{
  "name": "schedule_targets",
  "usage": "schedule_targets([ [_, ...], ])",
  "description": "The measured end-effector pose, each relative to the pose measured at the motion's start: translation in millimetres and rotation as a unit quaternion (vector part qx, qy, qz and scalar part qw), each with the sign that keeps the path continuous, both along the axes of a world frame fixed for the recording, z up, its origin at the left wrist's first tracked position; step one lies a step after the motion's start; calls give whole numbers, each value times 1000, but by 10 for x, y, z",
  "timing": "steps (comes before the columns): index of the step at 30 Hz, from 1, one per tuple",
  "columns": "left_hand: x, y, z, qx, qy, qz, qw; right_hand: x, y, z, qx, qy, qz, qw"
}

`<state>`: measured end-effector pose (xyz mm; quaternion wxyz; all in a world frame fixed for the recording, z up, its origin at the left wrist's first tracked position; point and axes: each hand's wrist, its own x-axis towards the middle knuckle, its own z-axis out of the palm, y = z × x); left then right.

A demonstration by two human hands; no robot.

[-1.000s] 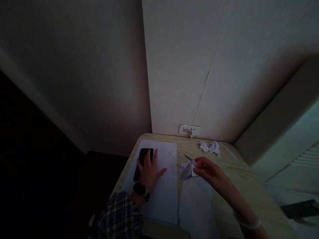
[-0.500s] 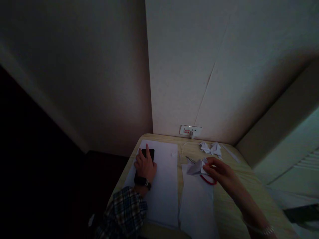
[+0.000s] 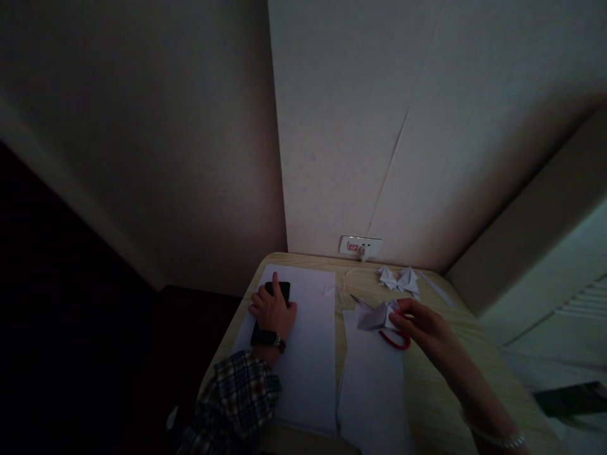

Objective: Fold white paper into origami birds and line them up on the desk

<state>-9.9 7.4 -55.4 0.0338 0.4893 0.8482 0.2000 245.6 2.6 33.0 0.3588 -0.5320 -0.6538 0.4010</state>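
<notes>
My left hand (image 3: 273, 311) lies spread over a black phone (image 3: 285, 289), which rests on a stack of white paper (image 3: 310, 360). A dark watch is on that wrist. Farther right, my right hand (image 3: 411, 319) pinches a folded white paper piece (image 3: 377, 317) between thumb and fingers. Beneath this piece are scissors with red handles (image 3: 397, 342), their tip poking out at upper left. Both are over a second white sheet (image 3: 372, 385).
Two folded white paper shapes (image 3: 399, 279) sit near the back edge of the wooden table (image 3: 441, 316). A paper strip (image 3: 437, 289) lies beside them. A socket with a plug (image 3: 360, 246) is on the wall behind.
The view has shifted slightly. My left hand still lies on the phone with its fingers a little repositioned, and my right hand still holds the folded paper, now tilted slightly differently.
</notes>
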Motion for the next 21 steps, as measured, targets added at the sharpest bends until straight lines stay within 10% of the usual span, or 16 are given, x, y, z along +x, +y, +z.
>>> schedule_targets([
  [21, -671, -727, -68, 105, -116, -240, 958, -1, -37, 42, 4, -21, -3, 1000],
])
